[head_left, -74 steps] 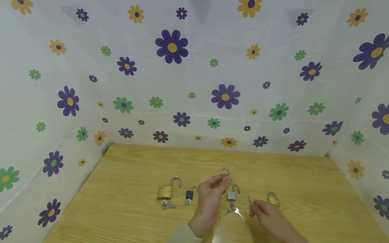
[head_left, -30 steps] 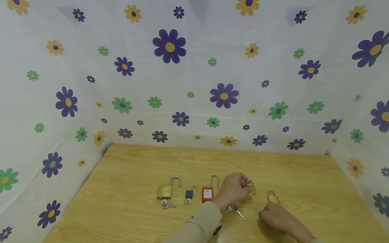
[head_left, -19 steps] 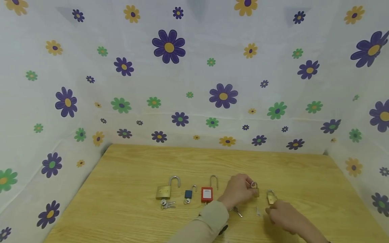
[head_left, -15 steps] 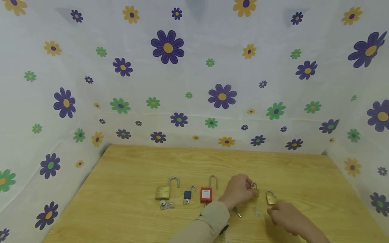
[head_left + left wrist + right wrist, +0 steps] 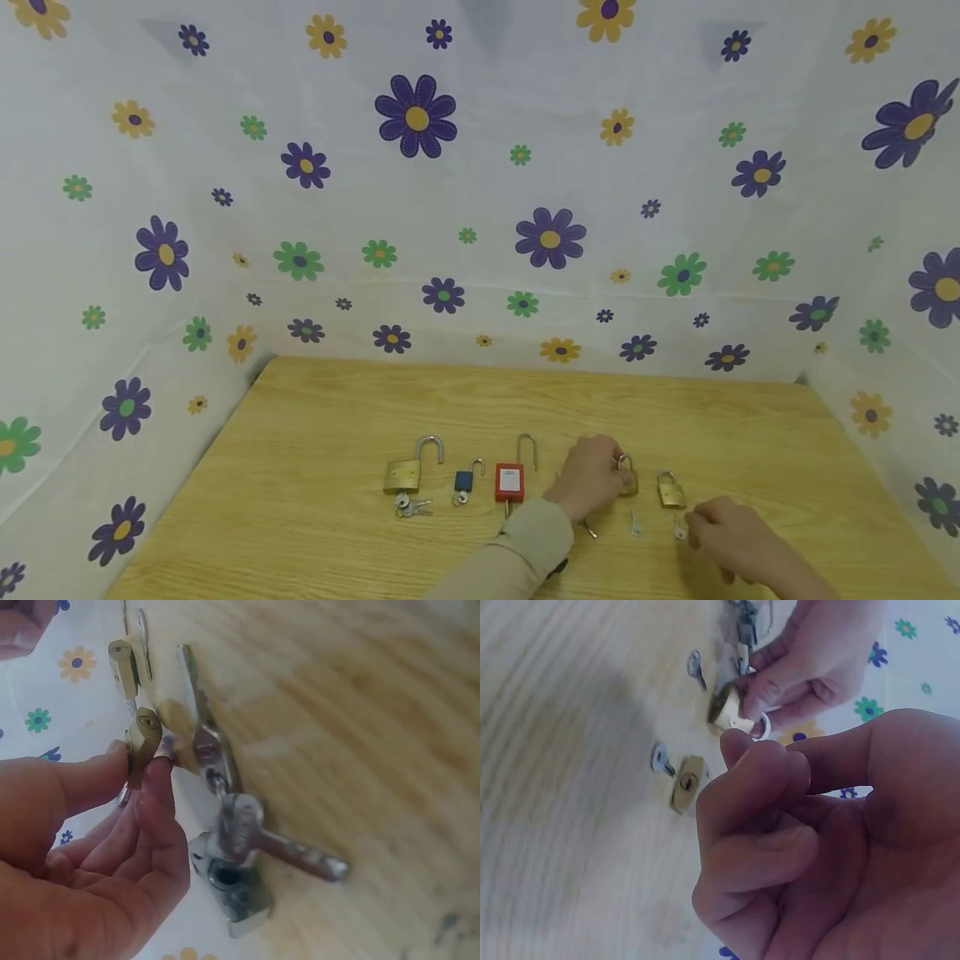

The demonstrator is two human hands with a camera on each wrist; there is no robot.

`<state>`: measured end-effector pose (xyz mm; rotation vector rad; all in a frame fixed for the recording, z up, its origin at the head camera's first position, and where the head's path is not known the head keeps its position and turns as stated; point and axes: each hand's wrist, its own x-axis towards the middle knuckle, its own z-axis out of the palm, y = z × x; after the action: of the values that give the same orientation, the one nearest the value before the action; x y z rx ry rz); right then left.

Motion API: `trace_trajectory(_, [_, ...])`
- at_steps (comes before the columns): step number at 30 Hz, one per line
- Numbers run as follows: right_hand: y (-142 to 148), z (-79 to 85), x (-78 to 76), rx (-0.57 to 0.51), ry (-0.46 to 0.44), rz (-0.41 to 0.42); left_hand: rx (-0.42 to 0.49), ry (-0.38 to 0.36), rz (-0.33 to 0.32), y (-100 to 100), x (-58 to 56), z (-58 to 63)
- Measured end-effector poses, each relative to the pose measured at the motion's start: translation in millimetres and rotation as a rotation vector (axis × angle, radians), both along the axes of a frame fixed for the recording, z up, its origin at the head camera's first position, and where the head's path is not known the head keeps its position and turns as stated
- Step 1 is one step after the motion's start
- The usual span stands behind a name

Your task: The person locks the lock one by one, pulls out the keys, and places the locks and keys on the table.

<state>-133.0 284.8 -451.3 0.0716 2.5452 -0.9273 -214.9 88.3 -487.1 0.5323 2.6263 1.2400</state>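
Note:
In the head view my left hand [image 5: 588, 479] reaches over a silver padlock's keys and pinches a small brass padlock [image 5: 628, 482] by its body. The left wrist view shows this padlock [image 5: 144, 739] between thumb and fingertips, keyhole outward. Below it lies a loose key [image 5: 636, 523]. My right hand [image 5: 731, 537] hovers at the right, fingers loosely curled; in the right wrist view nothing shows in its fingers [image 5: 765, 780]. Beside its fingertips is another loose key [image 5: 679, 527], under a second brass padlock [image 5: 671, 492] with its shackle closed.
Leftward in a row lie a red padlock [image 5: 510, 482], a small blue padlock [image 5: 464, 481] and a large brass padlock [image 5: 402, 476], all with raised shackles and keys. The silver padlock [image 5: 236, 892] is mostly hidden by my left hand in the head view. Flowered cloth walls surround the wooden table.
My left hand has carried the brass padlock rightward and down onto the row. The key my right hand held lies on the table; that hand has drawn right, uncovering the second key.

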Motion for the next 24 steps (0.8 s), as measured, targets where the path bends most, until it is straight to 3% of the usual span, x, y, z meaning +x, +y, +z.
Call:
trace_trajectory(9, [11,7.3,-0.8,0.000,0.087,-0.050,-0.087,0.015,0.009,9,4.1,1.5])
trace_trajectory(17, [11,11.2,-4.5,0.102,0.274,-0.023,-0.176,0.070,-0.020,9,8.4,3.4])
trace_trajectory(24, [12,13.0,-4.1,0.106,0.287,-0.026,-0.261,0.109,-0.020,12,11.1,5.8])
